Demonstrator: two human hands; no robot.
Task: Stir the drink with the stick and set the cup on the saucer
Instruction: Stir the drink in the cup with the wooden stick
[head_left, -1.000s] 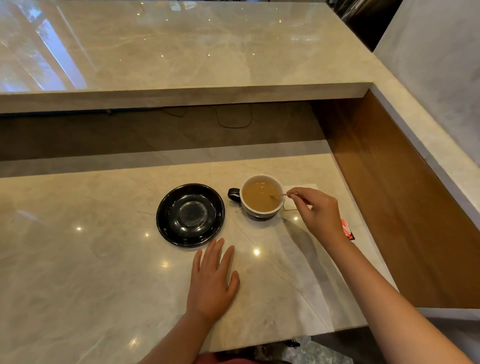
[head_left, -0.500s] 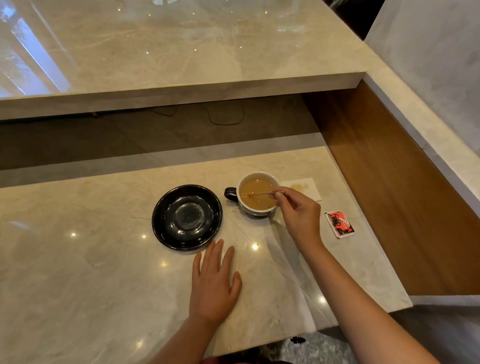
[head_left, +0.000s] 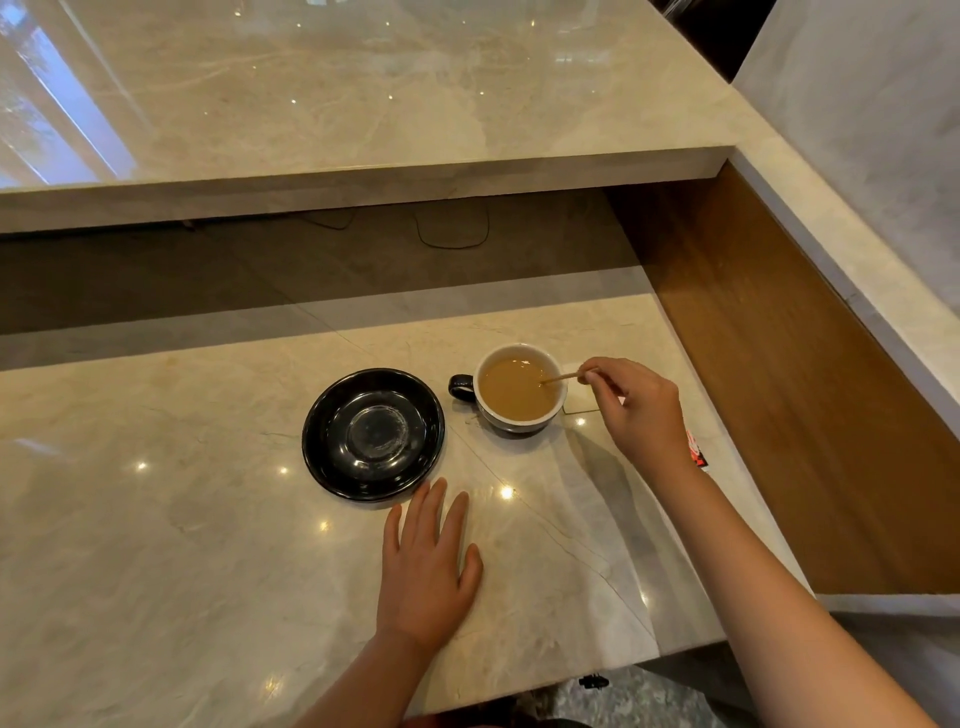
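A cup (head_left: 519, 422) with a white inside and a black handle on its left stands on the marble counter, full of light brown drink. My right hand (head_left: 641, 410) is just right of the cup and pinches a thin wooden stick (head_left: 561, 378) whose tip dips into the drink. A black saucer (head_left: 332, 457) lies empty to the left of the cup, apart from it. My left hand (head_left: 427, 566) rests flat on the counter below the saucer, fingers spread, holding nothing.
A white napkin (head_left: 582, 402) lies behind the cup, partly hidden by my right hand. A red packet (head_left: 696, 453) peeks out by my right wrist. A raised marble ledge (head_left: 363, 176) runs along the back, and a wooden side panel (head_left: 779, 384) closes the right.
My right hand has swung the stick from the cup's left part to its right rim. The cup, saucer and left hand have stayed in place.
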